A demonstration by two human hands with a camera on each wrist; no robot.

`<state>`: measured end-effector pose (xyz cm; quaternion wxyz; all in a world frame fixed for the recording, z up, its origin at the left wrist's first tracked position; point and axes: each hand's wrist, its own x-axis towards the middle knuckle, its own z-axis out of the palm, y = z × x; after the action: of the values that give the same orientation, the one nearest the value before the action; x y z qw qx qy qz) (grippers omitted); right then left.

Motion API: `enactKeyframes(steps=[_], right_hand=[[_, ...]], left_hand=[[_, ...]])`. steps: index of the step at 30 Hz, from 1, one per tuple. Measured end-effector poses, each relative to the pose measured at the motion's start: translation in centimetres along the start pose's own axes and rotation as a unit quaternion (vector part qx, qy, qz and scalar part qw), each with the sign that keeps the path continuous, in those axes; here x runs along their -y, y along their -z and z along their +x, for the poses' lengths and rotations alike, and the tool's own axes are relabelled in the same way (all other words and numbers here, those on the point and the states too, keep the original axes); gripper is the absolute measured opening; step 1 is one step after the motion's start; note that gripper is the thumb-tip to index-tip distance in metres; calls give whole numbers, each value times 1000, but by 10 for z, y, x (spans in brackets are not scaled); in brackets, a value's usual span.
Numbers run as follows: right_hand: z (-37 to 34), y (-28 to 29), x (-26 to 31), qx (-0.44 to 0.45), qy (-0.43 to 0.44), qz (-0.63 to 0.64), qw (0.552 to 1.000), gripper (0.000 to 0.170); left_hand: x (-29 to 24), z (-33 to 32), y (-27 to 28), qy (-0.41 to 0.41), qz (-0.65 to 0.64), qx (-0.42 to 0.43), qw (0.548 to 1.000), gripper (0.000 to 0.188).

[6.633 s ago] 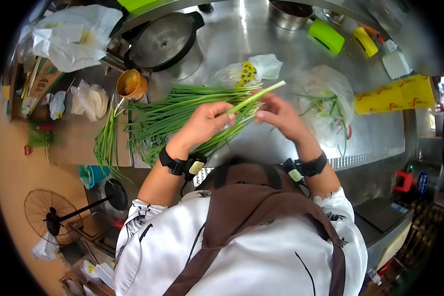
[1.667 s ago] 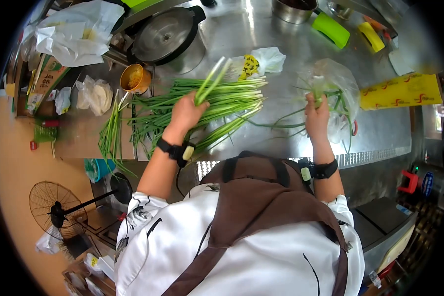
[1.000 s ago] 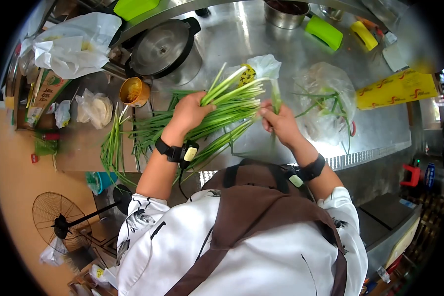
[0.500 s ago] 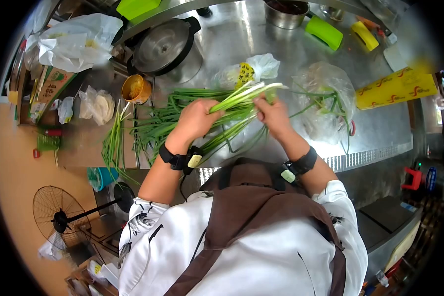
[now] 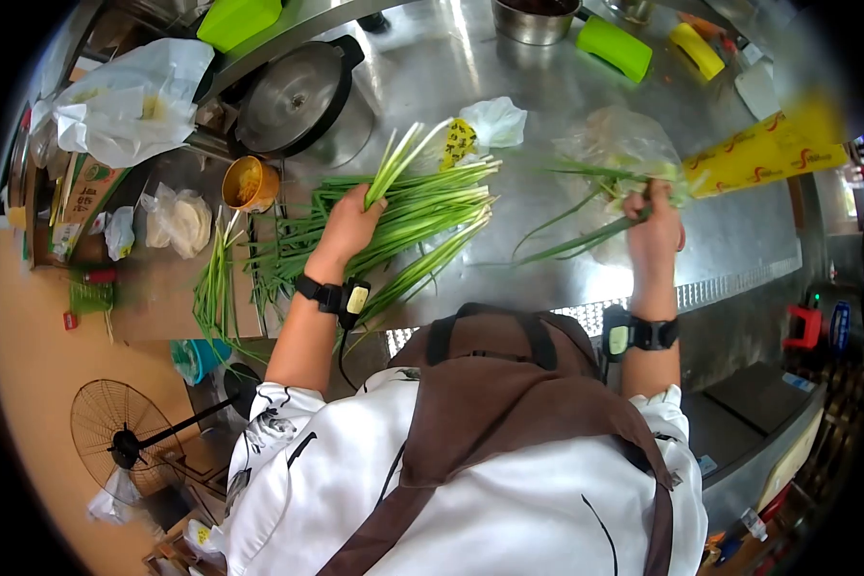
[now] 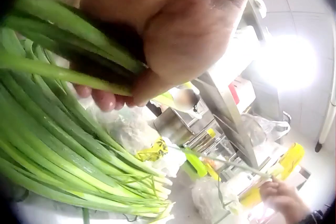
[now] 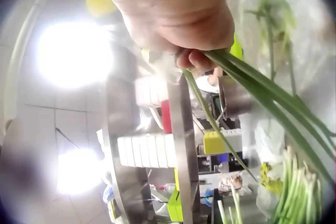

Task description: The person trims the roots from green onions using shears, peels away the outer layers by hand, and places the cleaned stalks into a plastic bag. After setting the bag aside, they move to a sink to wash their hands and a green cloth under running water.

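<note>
My left hand (image 5: 348, 228) grips a few scallions (image 5: 394, 165), their white ends sticking up above the fist. Under and beside it spreads a large pile of scallions (image 5: 442, 206), white ends to the right. Off to the right, my right hand (image 5: 653, 230) pinches several green scallion leaves (image 5: 574, 246) that trail back to the left. That hand is over the near side of a clear plastic bag (image 5: 619, 130). The right wrist view shows the long leaves (image 7: 262, 87) hanging from the curled fingers. In the left wrist view, green stalks (image 6: 68, 29) run through the fist.
A smaller scallion bunch (image 5: 223, 278) droops over the table's front edge at left. Behind the pile stand a lidded pot (image 5: 302, 101) and an orange tub (image 5: 251, 183). A knotted bag (image 5: 497, 122) lies at centre back, and a yellow box (image 5: 773, 154) at right.
My right hand has swung right from beside the left hand to the clear bag, carrying scallion leaves. The left hand has shifted left, and its scallions' white ends now point upward.
</note>
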<state>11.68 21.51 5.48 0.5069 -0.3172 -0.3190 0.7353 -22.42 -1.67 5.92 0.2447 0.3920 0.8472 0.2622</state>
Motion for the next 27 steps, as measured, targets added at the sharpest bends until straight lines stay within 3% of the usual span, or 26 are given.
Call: enactKeyframes(steps=[2,4,5,7,8,10,11,13,14,15,16,17,19,20,22,24,27], right_hand=[[-4,-2,35,61,49,37,996,12],[-3,2,71,119,113,36,986,15],[-4,-4,87,113,118,31,986,15],[-10,-33,114,-81,266,5,961,19],[-10,-33,121,-91,276,-3,957,19],[-6,-29,134,-44,329,-31,943,23],[4,-15,133,-49,329,-1,943,21],[26,23,121,126,293,-19,948,15],[27,9,102,-37,311,-169,935,13],[29,-5,80,-196,313,-309,876,11],[43,21,54,-142,297,-407,852,14],[60,50,20,-61,420,-551,719,13],[52,49,-10,129,311,-691,639,23],[57,56,-23,142,309,-684,645,23],[73,77,-43,232,236,-795,509,31],[80,63,-32,147,174,-856,464,33],[64,45,-15,107,207,-860,453,40]], left_hand=[[-9,5,-2,-30,13,-2,999,24],[-7,18,-13,-66,105,-27,992,28],[-2,23,-21,-72,101,-22,992,28],[11,35,-36,-101,125,-52,986,30],[15,41,-41,-113,118,-42,986,30],[20,47,-46,-25,109,11,994,32],[20,48,-47,-33,106,19,994,32],[16,48,-45,-7,97,2,995,32],[15,48,-44,-9,96,5,995,32],[14,48,-43,-2,96,18,995,31],[12,48,-42,5,96,28,995,30],[10,48,-41,8,95,26,995,30],[10,46,-37,-25,76,61,995,27],[10,43,-34,-10,80,54,995,27],[4,40,-24,8,27,85,996,26],[-8,35,-8,47,7,88,995,25],[-18,18,9,86,-58,115,988,26]])
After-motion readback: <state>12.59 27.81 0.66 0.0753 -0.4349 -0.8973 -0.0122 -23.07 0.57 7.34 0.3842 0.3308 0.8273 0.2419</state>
